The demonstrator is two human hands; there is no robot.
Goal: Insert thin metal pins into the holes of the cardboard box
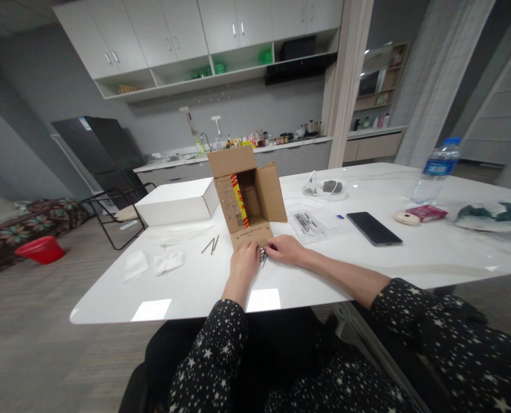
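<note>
An open cardboard box (262,186) lies on its side on the white table, its opening toward me and its lower flap (251,234) reaching the tabletop. Just in front of that flap, my left hand (244,263) and my right hand (287,250) are close together with curled fingers. Between them shows a small bunch of metal screws (263,256), partly covered by the fingers of both hands. Several long screws (211,245) lie loose to the left of the box.
White crumpled packets (168,263) and a white box (178,201) are on the left. Rightward are a clear plastic bag (311,225), a phone (374,228), a red packet (431,213) and a water bottle (437,169). A white cable (329,188) lies behind.
</note>
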